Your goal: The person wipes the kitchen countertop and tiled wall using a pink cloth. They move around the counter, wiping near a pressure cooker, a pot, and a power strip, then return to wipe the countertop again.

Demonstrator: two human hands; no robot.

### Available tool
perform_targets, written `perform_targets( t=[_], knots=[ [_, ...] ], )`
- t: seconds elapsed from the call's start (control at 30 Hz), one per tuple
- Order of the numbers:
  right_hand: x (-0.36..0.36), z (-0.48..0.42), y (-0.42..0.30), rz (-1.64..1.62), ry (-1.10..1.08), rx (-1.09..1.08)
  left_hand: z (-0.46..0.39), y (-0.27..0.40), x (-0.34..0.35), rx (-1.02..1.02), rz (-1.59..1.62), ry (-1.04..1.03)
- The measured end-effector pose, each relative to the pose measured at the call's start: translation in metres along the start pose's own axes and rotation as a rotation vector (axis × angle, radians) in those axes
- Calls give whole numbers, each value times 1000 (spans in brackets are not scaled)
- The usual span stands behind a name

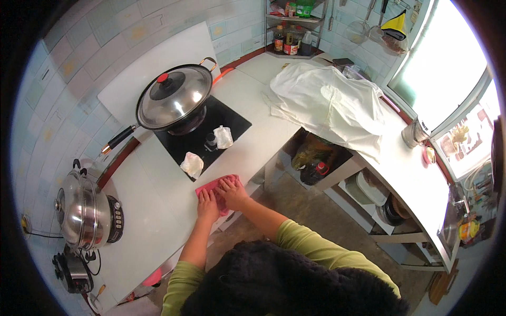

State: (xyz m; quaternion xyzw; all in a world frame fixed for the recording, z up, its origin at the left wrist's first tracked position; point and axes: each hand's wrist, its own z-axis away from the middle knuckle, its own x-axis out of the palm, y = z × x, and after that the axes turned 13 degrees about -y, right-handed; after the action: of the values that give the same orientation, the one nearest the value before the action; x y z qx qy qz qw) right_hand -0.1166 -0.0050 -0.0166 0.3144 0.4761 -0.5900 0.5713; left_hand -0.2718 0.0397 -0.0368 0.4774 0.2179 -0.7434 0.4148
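A pink cloth point(224, 182) lies at the counter's front edge, partly hanging over it. My left hand point(208, 206) presses on its left part with the fingers laid flat. Beside it, my right hand point(232, 192) rests on the cloth with its fingers spread. Just beyond is the black glass cooktop point(233, 114), bearing a wok with a domed metal lid point(180, 98). Two crumpled white pieces point(192, 164), point(223, 137), perhaps tissue or cloth, lie there near a dark knob point(211, 139).
A steamer pot point(85, 213) stands at the left on the white counter point(146, 205). The wok's handle point(118, 140) sticks out leftward. A white sheet point(332, 102) covers part of the right counter. Open shelves point(363, 197) hold pans below; bottles point(290, 39) stand on a corner rack.
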Motion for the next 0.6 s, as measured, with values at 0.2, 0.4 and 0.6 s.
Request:
perform_targets(
  t=[0.2,0.4,0.6],
  knots=[
    [-9,5,39,23,-3,25,-22,40,-23,6,-38,-15],
    [0,1,66,-1,106,24,-36,63,-41,-10,-19,-94],
    [-10,0,68,-19,135,26,-39,64,-43,3,0,-57]
  ],
)
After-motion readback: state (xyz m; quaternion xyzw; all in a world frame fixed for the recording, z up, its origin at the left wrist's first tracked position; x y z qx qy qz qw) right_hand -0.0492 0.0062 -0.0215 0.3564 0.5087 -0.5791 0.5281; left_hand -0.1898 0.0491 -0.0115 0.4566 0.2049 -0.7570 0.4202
